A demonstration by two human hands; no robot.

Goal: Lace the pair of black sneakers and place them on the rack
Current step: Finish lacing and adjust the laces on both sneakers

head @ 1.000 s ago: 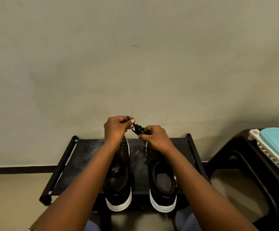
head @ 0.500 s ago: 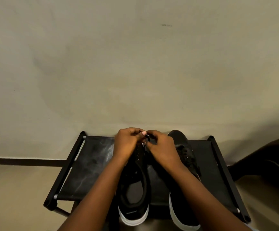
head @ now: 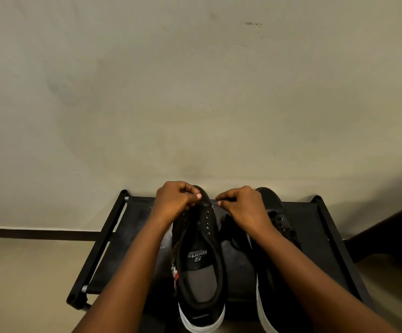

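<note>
Head view, left to right: rack [head: 113,239] sits low centre against the wall, both sneakers on its black shelf. Our left hand [head: 174,200] is curled at the toe end of the left sneaker [head: 201,260], fingers pinched together — on a lace end, we think, but the lace itself is hidden under the fingers. That sneaker's eyelets look empty, insole label showing. Our right hand [head: 243,207] is just right of the toe, thumb and forefinger pinching a thin lace tip [head: 216,200] that points toward the eyelets. Right sneaker [head: 277,224] lies partly under our right forearm and appears already laced.

Risks from here, as we judge them: black lace on black shoe in dim light — easy to miss or skip an eyelet. Uneven pull could leave one end short. Shoe is unrestrained, so tugging could slide it toward the shelf edge.
</note>
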